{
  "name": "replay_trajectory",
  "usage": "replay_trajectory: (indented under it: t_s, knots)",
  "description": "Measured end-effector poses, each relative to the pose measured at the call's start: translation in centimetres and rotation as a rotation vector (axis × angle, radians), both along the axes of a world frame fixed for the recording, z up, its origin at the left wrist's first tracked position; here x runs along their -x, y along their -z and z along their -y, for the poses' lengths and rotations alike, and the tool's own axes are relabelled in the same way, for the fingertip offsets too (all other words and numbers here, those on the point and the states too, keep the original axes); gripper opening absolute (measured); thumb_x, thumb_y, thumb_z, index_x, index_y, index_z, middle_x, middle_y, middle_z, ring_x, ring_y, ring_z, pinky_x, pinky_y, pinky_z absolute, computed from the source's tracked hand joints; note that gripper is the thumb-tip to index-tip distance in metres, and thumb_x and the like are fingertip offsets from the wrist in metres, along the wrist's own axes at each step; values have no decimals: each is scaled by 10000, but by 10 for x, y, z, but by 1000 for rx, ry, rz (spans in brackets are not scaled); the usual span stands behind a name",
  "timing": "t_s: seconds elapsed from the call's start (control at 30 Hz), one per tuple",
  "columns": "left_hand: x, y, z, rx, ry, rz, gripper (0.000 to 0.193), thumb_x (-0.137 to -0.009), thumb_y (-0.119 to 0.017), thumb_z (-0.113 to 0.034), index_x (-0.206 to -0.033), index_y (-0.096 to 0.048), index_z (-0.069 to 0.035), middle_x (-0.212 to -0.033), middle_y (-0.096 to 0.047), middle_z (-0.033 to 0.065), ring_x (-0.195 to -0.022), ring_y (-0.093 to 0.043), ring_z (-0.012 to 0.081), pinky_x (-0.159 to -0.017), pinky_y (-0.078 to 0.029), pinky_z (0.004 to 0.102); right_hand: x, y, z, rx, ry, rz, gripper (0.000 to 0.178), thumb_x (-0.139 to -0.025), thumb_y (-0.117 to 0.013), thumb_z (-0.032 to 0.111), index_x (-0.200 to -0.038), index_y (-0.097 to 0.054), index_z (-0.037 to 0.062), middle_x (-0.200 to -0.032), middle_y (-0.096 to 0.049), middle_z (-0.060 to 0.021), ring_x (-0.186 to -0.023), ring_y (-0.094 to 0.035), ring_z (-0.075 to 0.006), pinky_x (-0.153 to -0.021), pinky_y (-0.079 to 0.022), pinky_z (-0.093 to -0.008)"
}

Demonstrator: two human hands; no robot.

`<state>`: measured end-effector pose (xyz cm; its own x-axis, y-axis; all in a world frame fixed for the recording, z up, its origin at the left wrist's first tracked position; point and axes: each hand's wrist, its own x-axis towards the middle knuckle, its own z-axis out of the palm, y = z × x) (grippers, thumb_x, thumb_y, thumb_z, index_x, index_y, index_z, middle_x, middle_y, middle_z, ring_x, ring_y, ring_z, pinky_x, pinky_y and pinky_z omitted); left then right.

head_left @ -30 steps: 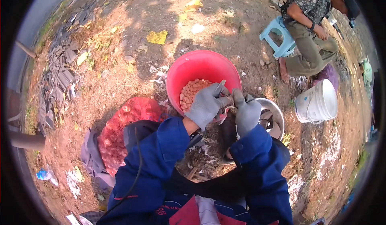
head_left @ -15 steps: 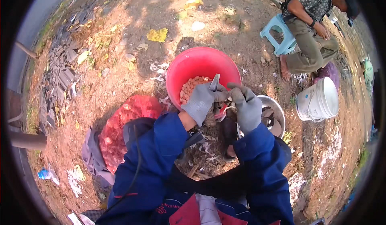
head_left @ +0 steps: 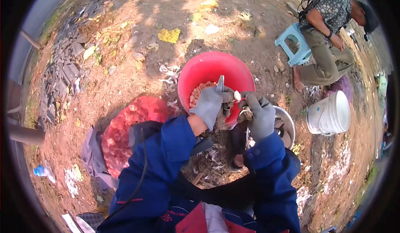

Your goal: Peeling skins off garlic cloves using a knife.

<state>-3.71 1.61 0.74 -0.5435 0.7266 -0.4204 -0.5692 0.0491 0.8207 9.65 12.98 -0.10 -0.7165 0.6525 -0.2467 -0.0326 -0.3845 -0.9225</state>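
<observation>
Left hand (head_left: 209,103) in a grey glove is closed round a small knife (head_left: 220,84), blade pointing up toward 12 o'clock. Right hand (head_left: 259,115), also gloved, fingers pressed together on a small pale shell piece (head_left: 246,113); a whitish bit (head_left: 237,95) sits between the two hands, can't tell which one pinches it.

Change from a second ago: hands were apart, knife over the tub; now they've closed in and meet at the tub's 4 o'clock rim, blade lifted clear. Reads as one piece opened and being handled, knife idle.

Largest down:
- red mesh sack (head_left: 131,129) of the same shellfish, 9 o'clock of the hands, on dirt
- red plastic tub (head_left: 210,68), 12 o'clock, part-filled with pinkish shellfish (head_left: 199,92)
- white bucket (head_left: 331,114), 3 o'clock, well apart
- metal bowl (head_left: 285,122), just beside and under the right hand
- light-blue stool (head_left: 293,45), 1 o'clock, another person (head_left: 329,33) crouched beside it
- yellow scrap (head_left: 168,35), 11 o'clock, far side of the tub
</observation>
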Motion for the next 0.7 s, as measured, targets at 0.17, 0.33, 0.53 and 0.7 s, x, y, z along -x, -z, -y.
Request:
replay_trajectory:
  t_s: [0.17, 0.33, 0.53, 0.7]
  knots:
    - [1, 6, 0, -40, 14, -15, 118, -884, -713, -59, -943, -681, 38, -835, -682, 86, -714, -654, 165, -673, -529, 323, 5, 11, 2, 15, -12, 71, 272, -972, -659, 214, -1094, -712, -23, -892, -712, -32, -792, -629, -75, -723, -506, -231]
    - [2, 11, 1, 7, -10, 28, 116, -886, -715, -76, -906, -704, 38, -844, -690, 69, -756, -656, 149, -695, -526, 312, 9, -6, 10, -23, -47, 160, 278, -933, -696, 203, -1092, -710, -25, -928, -711, -28, -803, -632, -83, -725, -509, -239]
    - [-3, 1, 0, 61, 23, -384, 118, -889, -711, -116, -895, -703, 2, -798, -676, 69, -703, -651, 143, -604, -499, 308, 9, 0, 9, -298, -82, 283, 259, -891, -721, 170, -1062, -706, -24, -911, -713, -33, -807, -632, -89, -742, -517, -248]
    - [10, -13, 4, -46, -42, -6, 154, -903, -714, -129, -960, -690, 12, -742, -654, 62, -556, -596, 137, -493, -462, 282, 8, 13, 7, -334, -85, 261, 244, -875, -728, 169, -1038, -707, -12, -913, -729, -57, -822, -649, -98, -767, -525, -262]
